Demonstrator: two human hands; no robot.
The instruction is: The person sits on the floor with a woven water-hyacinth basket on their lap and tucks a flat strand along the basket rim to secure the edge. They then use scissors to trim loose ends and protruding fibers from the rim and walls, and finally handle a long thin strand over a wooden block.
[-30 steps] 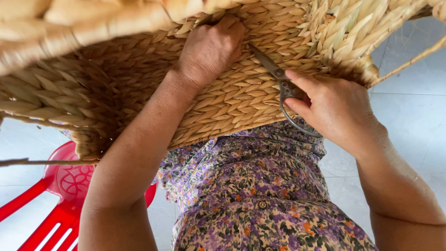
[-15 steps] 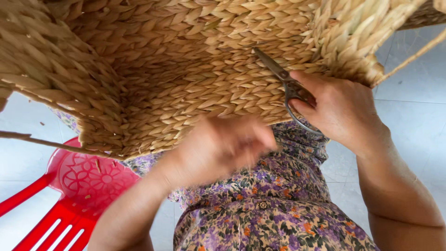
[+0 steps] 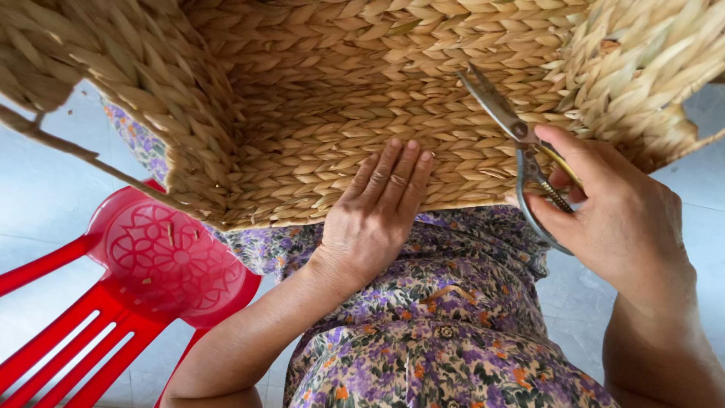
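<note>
Woven straw makes the whole basket point(image 3: 317, 113), and it rests tipped on my lap, its open mouth toward me, so that I look into the plaited inside. My left hand point(image 3: 374, 219) lies flat on the inner wall, fingers point(image 3: 393, 170) stretched out and close together, holding nothing, only pressing the weave. My right hand point(image 3: 612, 219) is closed around the scissors point(image 3: 521, 143); the thumb lies on top of the loop handle and the other fingers are curled under it. The blades look nearly shut and point up and away from my fingertips, toward the far wall of the basket.

I judge that trimming goes well if the left palm keeps the wall firm and stays below the blade tips, and if I cut only the loose ends, close to the plait and not into it. One long strand point(image 3: 83, 155) sticks out at the left rim, far from both hands.

Under my wrists is my flowered dress point(image 3: 438, 355). Left of my left arm stands a red plastic chair point(image 3: 162, 264) with small straw bits on its seat. Pale floor tiles point(image 3: 45, 196) lie around.
</note>
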